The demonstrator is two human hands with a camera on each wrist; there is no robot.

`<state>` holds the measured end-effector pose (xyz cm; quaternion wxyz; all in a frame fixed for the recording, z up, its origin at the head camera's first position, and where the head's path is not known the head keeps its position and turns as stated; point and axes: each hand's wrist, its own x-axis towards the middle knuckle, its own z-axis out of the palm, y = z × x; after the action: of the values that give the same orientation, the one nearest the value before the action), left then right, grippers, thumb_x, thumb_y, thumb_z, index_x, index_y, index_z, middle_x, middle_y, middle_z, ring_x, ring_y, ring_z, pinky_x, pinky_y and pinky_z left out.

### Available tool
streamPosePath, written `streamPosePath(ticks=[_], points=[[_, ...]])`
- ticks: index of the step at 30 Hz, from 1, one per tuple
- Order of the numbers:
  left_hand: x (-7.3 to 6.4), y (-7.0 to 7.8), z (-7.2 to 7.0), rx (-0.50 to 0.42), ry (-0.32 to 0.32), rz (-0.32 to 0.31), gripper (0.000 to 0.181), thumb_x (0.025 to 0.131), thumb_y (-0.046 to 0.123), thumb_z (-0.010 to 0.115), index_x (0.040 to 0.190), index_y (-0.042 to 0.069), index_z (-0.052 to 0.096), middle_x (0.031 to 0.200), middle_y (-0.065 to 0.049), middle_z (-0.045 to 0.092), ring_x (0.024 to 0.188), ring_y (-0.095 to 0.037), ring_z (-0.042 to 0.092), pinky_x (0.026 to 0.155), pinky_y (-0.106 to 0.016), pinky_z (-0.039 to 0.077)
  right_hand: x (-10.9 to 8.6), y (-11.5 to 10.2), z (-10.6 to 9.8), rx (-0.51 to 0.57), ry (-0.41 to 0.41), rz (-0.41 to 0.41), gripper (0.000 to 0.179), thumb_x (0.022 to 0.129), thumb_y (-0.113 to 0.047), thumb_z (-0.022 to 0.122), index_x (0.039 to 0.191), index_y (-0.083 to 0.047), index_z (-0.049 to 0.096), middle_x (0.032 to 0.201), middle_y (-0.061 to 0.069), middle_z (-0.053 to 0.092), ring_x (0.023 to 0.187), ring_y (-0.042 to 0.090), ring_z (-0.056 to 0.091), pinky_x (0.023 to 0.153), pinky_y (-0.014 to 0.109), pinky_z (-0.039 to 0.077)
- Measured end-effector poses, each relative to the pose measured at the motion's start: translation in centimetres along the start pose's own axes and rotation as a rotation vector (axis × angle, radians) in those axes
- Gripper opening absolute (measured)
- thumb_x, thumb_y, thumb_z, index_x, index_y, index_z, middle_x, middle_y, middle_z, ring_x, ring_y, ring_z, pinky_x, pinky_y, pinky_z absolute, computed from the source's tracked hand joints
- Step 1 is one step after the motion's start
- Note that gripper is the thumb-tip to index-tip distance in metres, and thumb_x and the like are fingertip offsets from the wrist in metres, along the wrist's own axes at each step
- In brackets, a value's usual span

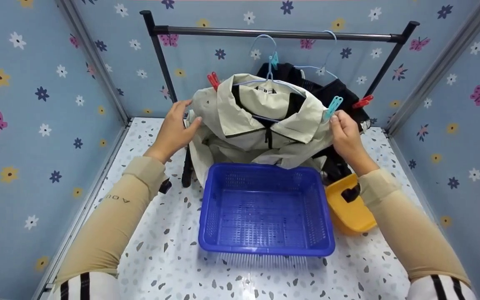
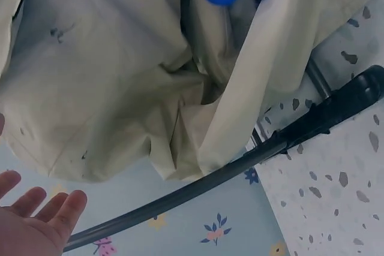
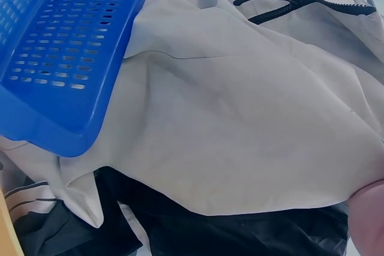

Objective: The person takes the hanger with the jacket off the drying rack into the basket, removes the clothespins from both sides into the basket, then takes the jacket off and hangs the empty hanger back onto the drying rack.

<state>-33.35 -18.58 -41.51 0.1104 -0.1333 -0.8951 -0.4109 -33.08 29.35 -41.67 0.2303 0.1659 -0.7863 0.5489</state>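
Note:
A cream jacket (image 1: pixel 248 143) with a dark zipper hangs on a blue hanger (image 1: pixel 270 68) from the rack. A red clothespin (image 1: pixel 213 81) grips its left shoulder, a teal clothespin (image 1: pixel 333 106) its right. My left hand (image 1: pixel 176 130) is at the left shoulder, thumb and fingers apart; in the left wrist view its fingers (image 2: pixel 71 208) are spread beside the fabric. With thumb and fingers, my right hand (image 1: pixel 348 139) pinches the right shoulder just below the teal clothespin. The right wrist view shows only a fingertip (image 3: pixel 367 217) at the jacket's edge.
In front of the jacket stands a blue basket (image 1: pixel 265 251), with a yellow container (image 1: pixel 350 208) to its right. A dark garment (image 1: pixel 340 93) hangs behind on another hanger, with a red clothespin (image 1: pixel 363 101). The black rack bar (image 1: pixel 223 31) spans the back, before flowered walls.

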Motion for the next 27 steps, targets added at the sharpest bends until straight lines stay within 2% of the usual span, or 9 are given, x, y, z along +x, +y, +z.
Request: streamPosePath(ticks=[3, 6, 11, 14, 17, 22, 27], points=[[0.8, -0.1, -0.2, 0.005, -0.021, -0.015, 0.07, 0.114, 0.031, 0.065, 0.173, 0.004, 0.038, 0.179, -0.022, 0.039, 0.17, -0.041, 0.036, 0.142, -0.058, 0.029, -0.6, -0.8, 0.0, 0.015, -0.018, -0.006, 0.027, 0.113, -0.012, 0.053, 0.092, -0.001, 0.065, 0.077, -0.008, 0.048, 0.071, 0.006, 0.045, 0.066, 0.02, 0.034], [1.4, -0.2, -0.4, 0.007, -0.048, -0.026, 0.075, 0.112, 0.034, 0.069, 0.174, 0.007, 0.037, 0.181, -0.019, 0.038, 0.172, -0.04, 0.034, 0.143, -0.059, 0.028, -1.1, -1.5, 0.2, -0.037, -0.018, 0.005, 0.028, 0.113, -0.007, 0.05, 0.096, 0.011, 0.061, 0.078, -0.01, 0.047, 0.07, 0.002, 0.045, 0.065, 0.019, 0.035], [2.0, -0.2, -0.6, 0.009, -0.108, -0.018, 0.086, 0.107, 0.032, 0.079, 0.176, 0.008, 0.034, 0.184, -0.018, 0.035, 0.173, -0.041, 0.031, 0.143, -0.061, 0.027, -1.8, -1.7, 0.2, -0.057, -0.024, 0.029, 0.027, 0.114, -0.003, 0.05, 0.098, 0.017, 0.059, 0.077, -0.01, 0.044, 0.067, 0.0, 0.043, 0.062, 0.018, 0.034], [2.1, -0.3, -0.5, 0.054, -0.146, 0.019, 0.092, 0.102, 0.025, 0.085, 0.177, 0.008, 0.033, 0.185, -0.019, 0.034, 0.173, -0.041, 0.031, 0.142, -0.059, 0.028, -2.1, -1.5, 0.2, -0.046, -0.032, 0.033, 0.028, 0.114, -0.003, 0.05, 0.096, 0.016, 0.058, 0.076, -0.01, 0.045, 0.066, 0.0, 0.044, 0.061, 0.018, 0.034], [2.2, -0.5, -0.2, 0.122, -0.154, 0.084, 0.092, 0.099, 0.015, 0.087, 0.174, 0.004, 0.036, 0.181, -0.023, 0.039, 0.169, -0.043, 0.039, 0.14, -0.059, 0.034, -2.3, -1.4, 0.2, -0.038, -0.042, 0.034, 0.029, 0.114, -0.003, 0.05, 0.093, 0.017, 0.055, 0.075, -0.01, 0.044, 0.066, 0.0, 0.043, 0.06, 0.017, 0.033], [2.3, -0.8, 0.5, 0.208, -0.131, 0.175, 0.08, 0.097, 0.004, 0.085, 0.166, -0.003, 0.046, 0.165, -0.029, 0.055, 0.151, -0.049, 0.056, 0.128, -0.061, 0.048, -2.5, -1.3, 0.2, -0.045, -0.059, 0.041, 0.03, 0.115, -0.004, 0.049, 0.093, 0.017, 0.054, 0.075, -0.011, 0.044, 0.065, 0.0, 0.042, 0.06, 0.018, 0.033], [2.3, -1.0, 1.0, 0.281, -0.105, 0.227, 0.062, 0.097, 0.0, 0.081, 0.154, -0.004, 0.057, 0.148, -0.029, 0.064, 0.137, -0.051, 0.064, 0.118, -0.064, 0.054, -2.4, -1.2, 0.1, -0.058, -0.069, 0.052, 0.029, 0.115, -0.004, 0.048, 0.097, 0.017, 0.057, 0.076, -0.01, 0.045, 0.067, 0.0, 0.043, 0.062, 0.019, 0.035]])
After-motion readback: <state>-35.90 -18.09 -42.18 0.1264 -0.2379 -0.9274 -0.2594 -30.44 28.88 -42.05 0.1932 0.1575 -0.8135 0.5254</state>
